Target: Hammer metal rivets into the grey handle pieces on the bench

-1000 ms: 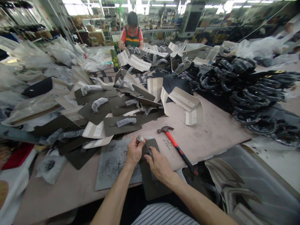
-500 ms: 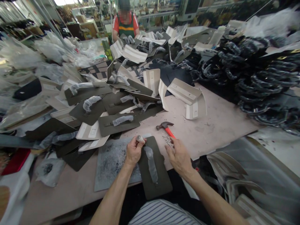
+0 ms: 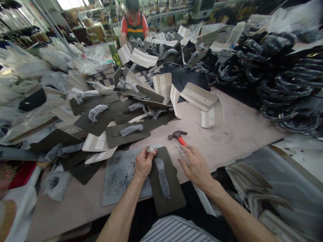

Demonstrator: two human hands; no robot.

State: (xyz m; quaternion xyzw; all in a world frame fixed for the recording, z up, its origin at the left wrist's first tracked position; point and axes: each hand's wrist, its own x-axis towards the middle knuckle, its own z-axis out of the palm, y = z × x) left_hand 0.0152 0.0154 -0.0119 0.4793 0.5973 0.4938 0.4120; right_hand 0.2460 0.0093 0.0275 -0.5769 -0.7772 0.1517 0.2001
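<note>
Lying heaped at the left, dark panels [image 3: 94, 119] with plastic-wrapped handles crowded the table [image 3: 68, 193]. A speckled grey plate [image 3: 118, 176] came next, then the left hand [image 3: 143, 164], its fingers pinched round a short pale cylinder [image 3: 149, 149]. Just beside it, a single dark panel [image 3: 174, 176] jutted past the table's near edge. Further right, the red-handled hammer [image 3: 180, 138] lay by tiny metal bits [image 3: 180, 152]; the right hand [image 3: 198, 168] covered its handle, thumb apart from the fingers, though I couldn't tell whether it gripped.

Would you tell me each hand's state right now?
Left hand: closed on a pale cylindrical tool.
Right hand: partly curled at the red-handled metal claw hammer; grip unclear.
</note>
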